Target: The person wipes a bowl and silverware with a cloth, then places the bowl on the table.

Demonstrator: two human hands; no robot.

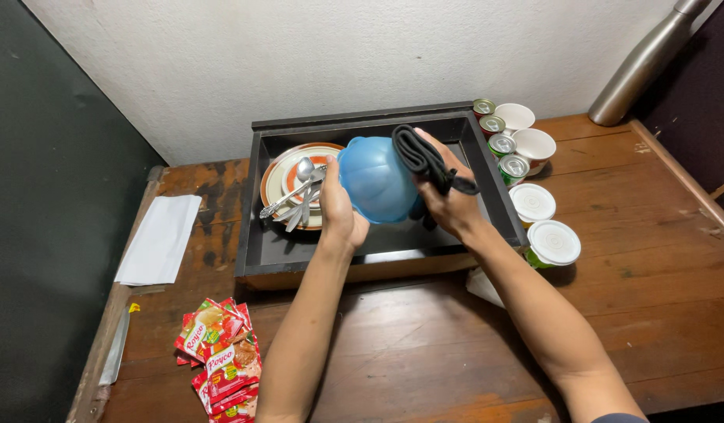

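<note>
Left hand [340, 211] wraps the left side of one blue bowl [375, 178], held tilted above the black tray [256, 235], bowl's outside facing the camera. Right hand [448, 200] is closed on one dark folded cloth [424, 160], pressed against the bowl's right edge. Both hands full, neither spread wide.

Inside the tray, left end: stack of plates [282, 176] with orange rims, at least two visible, exact count unclear. On top lie one spoon [303, 168] and a couple of forks [299, 210]; the tines overlap, so the count can't be told for sure.

Right of the tray on the wooden table [651, 266]:
- 4 small cans [501, 144], in a row along the tray wall
- 2 white cups [534, 145], open side up
- 2 lidded tubs [554, 243] with white lids, the near one with a green body

Other items: one steel bottle [644, 63] leaning at the far right corner, one white folded sheet [160, 239] left of the tray, a pile of red sachets [219, 360] at the near left edge, several, overlapping.
</note>
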